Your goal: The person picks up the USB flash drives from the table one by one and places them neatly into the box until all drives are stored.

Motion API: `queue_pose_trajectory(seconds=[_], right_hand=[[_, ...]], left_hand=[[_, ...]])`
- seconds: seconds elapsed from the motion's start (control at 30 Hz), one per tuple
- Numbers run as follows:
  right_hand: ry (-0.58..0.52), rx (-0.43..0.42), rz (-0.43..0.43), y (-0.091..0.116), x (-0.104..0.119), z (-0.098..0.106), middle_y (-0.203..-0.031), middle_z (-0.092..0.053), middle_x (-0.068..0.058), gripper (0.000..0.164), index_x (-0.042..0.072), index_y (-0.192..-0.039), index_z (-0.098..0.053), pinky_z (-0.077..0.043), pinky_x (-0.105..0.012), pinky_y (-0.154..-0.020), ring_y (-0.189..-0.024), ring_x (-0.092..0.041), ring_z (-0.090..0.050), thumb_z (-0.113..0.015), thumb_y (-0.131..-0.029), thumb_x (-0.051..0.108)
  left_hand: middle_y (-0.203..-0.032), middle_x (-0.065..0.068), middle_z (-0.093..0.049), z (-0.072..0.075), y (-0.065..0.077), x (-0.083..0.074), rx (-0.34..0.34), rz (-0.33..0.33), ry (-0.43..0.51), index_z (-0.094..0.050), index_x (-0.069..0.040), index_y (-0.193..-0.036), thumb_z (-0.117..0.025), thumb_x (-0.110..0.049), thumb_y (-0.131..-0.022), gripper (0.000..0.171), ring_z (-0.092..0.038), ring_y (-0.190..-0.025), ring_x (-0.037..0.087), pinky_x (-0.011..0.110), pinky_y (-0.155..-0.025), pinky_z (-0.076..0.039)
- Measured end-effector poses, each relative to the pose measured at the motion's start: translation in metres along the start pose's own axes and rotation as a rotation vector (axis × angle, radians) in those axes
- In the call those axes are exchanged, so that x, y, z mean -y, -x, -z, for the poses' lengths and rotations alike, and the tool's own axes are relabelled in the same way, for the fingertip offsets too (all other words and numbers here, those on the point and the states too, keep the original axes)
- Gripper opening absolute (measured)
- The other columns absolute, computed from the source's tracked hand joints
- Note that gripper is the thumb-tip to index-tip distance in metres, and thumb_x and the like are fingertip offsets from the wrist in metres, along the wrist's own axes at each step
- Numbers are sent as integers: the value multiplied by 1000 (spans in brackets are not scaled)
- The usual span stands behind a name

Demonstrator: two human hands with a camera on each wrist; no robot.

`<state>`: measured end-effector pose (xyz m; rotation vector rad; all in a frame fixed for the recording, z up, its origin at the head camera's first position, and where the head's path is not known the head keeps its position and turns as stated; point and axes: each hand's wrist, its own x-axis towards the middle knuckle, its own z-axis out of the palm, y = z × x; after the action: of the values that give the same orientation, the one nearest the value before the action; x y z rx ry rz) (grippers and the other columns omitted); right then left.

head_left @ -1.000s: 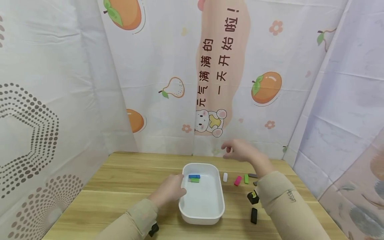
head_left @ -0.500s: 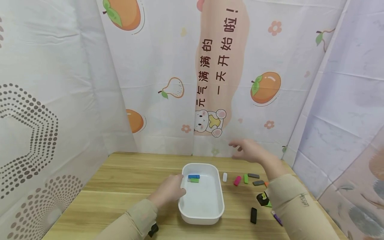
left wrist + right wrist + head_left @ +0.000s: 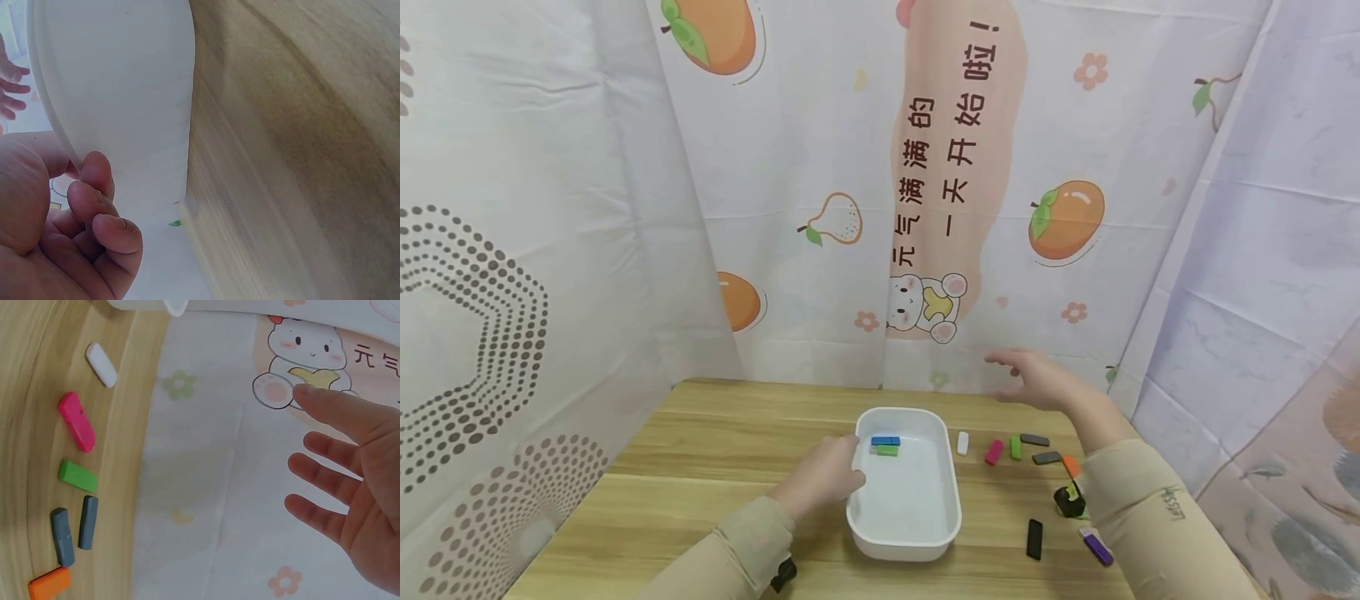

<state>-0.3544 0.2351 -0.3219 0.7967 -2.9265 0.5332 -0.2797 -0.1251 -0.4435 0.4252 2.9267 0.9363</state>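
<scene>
A white plastic tray (image 3: 904, 550) stands on the wooden table, with a blue stick (image 3: 886, 441) and a green stick (image 3: 887, 451) in its far left part; they look like USB flash drives. My left hand (image 3: 826, 471) grips the tray's left rim; in the left wrist view its thumb and fingers (image 3: 103, 231) pinch the edge. Raised behind the row of sticks, my right hand (image 3: 1037, 382) holds nothing, its fingers spread apart in the right wrist view. Nearest the tray on its right lie a white stick (image 3: 962, 443) and a pink stick (image 3: 994, 452).
Further right lie a green stick (image 3: 1016, 447), two grey ones (image 3: 88, 522), an orange one (image 3: 50, 584), a black one (image 3: 1034, 539) and a purple one (image 3: 1098, 549). A printed white curtain (image 3: 805, 292) hangs behind the table.
My right hand has moved to the right and its fingers have opened wider, uncovering more sticks on the table. The left hand and tray stay put.
</scene>
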Motion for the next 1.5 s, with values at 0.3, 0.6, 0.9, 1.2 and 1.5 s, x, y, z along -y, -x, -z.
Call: queue_pose_trajectory(seconds=[0.3, 0.6, 0.9, 1.2, 1.5], right_hand=[[50, 32, -24, -3, -17, -17, -141, -57, -19, 66, 8, -146, -54, -55, -50, -88, -108, -35, -63, -82, -87, 16], [50, 68, -16, -11, -30, -41, -135, -59, -24, 69, 7, -149, -51, -54, -51, -87, -105, -37, -63, -80, -87, 13], [-17, 95, -64, -13, -35, -66, -128, -59, -27, 72, 8, -149, -51, -48, -58, -97, -117, -45, -57, -81, -84, 9], [-62, 176, -172, -17, -34, -88, -127, -58, -24, 75, 15, -153, -48, -51, -55, -93, -113, -39, -59, -79, -85, 9], [-107, 195, -194, -16, -30, -105, -131, -62, -22, 63, 12, -150, -51, -50, -56, -97, -114, -38, -61, -73, -91, 8]], left_hand=[[-114, 21, -67, -1, -1, 1, -5, -19, -28, -57, 11, -132, -70, -7, -82, 55, -59, -75, 20, 29, -58, -51], [-117, 23, -67, 0, 0, -1, -3, -4, -23, -55, 11, -134, -70, -7, -83, 57, -60, -76, 20, 29, -57, -51], [-115, 23, -67, 0, 0, 0, 2, -2, -9, -54, 12, -134, -70, -6, -83, 57, -60, -72, 19, 28, -53, -51], [-109, 18, -67, -1, 0, 1, -1, 1, -9, -56, 11, -133, -70, -7, -84, 55, -59, -69, 18, 28, -51, -50], [-116, 21, -67, 0, -1, 0, -1, 7, -23, -55, 11, -135, -70, -7, -84, 56, -59, -73, 19, 28, -53, -50]])
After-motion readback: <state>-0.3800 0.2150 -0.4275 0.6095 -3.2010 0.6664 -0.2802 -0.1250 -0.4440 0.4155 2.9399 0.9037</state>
